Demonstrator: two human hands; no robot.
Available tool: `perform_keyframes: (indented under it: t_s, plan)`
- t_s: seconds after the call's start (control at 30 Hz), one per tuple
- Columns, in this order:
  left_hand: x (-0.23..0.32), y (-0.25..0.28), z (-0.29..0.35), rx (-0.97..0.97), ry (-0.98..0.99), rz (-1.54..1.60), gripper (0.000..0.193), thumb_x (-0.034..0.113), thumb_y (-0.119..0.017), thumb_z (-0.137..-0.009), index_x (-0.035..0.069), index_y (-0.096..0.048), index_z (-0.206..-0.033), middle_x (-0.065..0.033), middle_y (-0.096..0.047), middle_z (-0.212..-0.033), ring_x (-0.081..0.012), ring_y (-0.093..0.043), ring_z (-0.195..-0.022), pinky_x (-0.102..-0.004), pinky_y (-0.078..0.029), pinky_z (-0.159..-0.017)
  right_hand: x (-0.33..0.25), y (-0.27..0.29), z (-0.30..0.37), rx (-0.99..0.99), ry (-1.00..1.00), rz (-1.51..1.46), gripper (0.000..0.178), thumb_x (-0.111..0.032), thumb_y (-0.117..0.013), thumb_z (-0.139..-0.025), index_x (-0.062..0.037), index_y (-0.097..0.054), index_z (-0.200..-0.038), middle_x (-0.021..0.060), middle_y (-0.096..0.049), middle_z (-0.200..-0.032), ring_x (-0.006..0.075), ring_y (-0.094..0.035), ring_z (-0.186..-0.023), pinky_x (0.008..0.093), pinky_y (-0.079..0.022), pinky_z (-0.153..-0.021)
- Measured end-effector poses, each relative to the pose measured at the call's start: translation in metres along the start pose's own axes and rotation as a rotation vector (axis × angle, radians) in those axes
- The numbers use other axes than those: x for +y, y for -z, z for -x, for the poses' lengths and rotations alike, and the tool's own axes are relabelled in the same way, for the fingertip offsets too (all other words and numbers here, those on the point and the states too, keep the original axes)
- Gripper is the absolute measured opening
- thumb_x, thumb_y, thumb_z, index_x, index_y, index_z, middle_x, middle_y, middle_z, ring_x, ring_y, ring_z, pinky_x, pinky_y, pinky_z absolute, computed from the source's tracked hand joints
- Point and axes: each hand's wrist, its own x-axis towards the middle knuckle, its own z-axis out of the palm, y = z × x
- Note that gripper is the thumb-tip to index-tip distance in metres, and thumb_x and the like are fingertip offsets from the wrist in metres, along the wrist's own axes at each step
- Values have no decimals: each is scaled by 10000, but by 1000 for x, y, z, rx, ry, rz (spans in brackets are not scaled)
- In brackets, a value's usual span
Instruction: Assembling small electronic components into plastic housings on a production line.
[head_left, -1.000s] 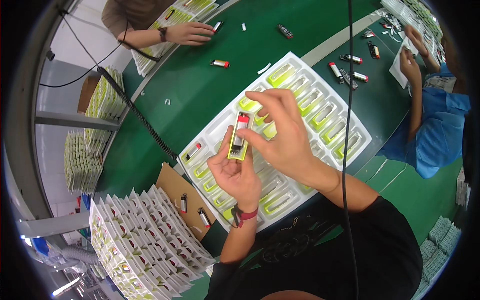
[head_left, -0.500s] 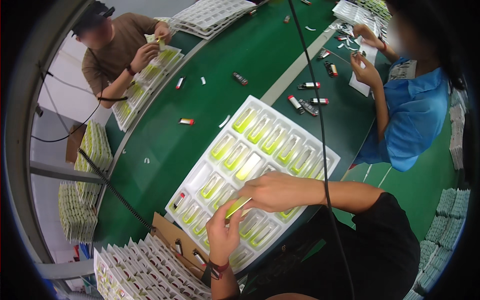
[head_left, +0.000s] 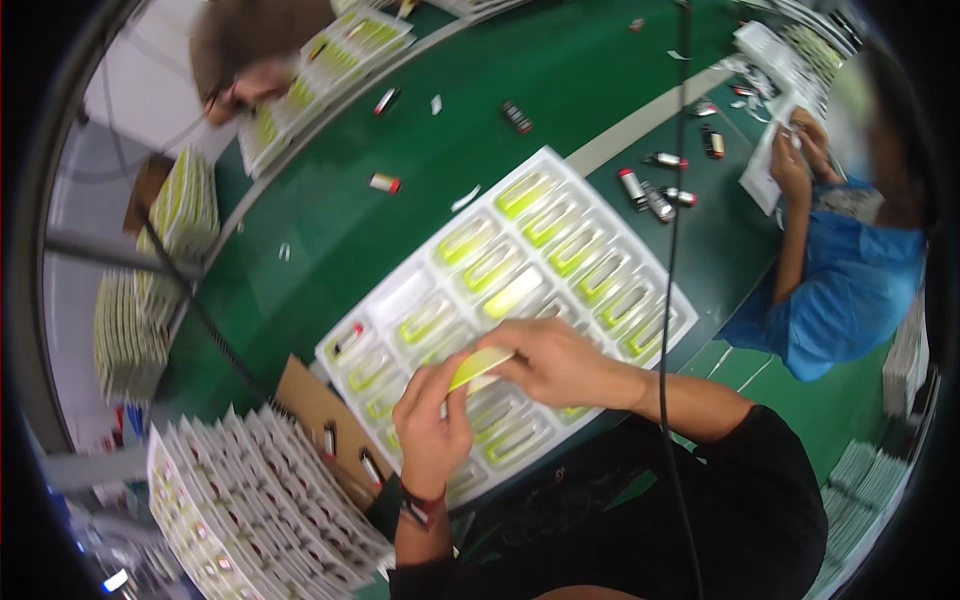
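Note:
My left hand (head_left: 435,415) pinches the near-left end of a slim yellow-green plastic casing (head_left: 478,368), held tilted above the tray. The fingers of my right hand (head_left: 560,362) close on its other end. Under both hands lies a white moulded tray (head_left: 403,292) with rows of pockets, many holding clear-and-green casings (head_left: 602,272). One casing (head_left: 513,292) just beyond my right hand shows a solid pale face. A small red-tipped cylinder (head_left: 347,340) sits in the tray's left corner pocket. My hands hide some of the middle pockets.
Loose red-ended cylinders (head_left: 632,188) are scattered over the green table (head_left: 330,225). Filled white trays (head_left: 250,500) stand stacked at lower left beside a cardboard piece (head_left: 310,405). Two people work across the table and at right. A black cable (head_left: 672,300) hangs in front.
The whole view has shifted and tilted. Both hands still hold the casing, which is now turned with its broad green side showing more. The right-hand person's hands have come closer together.

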Motion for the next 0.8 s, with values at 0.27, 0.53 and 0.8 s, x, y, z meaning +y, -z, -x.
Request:
perform_keyframes:
  t_s: [0.27,0.53,0.8]
  plan:
    - [-32,11,-21,88,-38,-79,398,-73,-645,-802,56,-699,-1174,-118,-584,-993,-252,-599,-848,-322,-497,-775,-5,-3,-27,166,309,580,281,-103,-690,-808,-34,-624,-1072,133,-639,-955,319,-634,-842,385,-529,-712]
    - [-140,34,-48,247,201,76,233,87,-713,-876,56,-728,-1107,-62,-643,-922,-123,-564,-739,-268,-475,-673,-41,29,-49,123,763,-65,269,-136,-716,-793,-43,-652,-1038,79,-610,-1000,223,-590,-803,299,-490,-639]
    - [-155,21,-76,130,327,41,248,172,-721,-907,13,-737,-1097,-34,-627,-831,-83,-585,-660,-229,-482,-605,-87,138,5,167,1002,-1332,125,-165,-669,-846,-49,-622,-840,49,-575,-817,168,-525,-651,273,-424,-552]
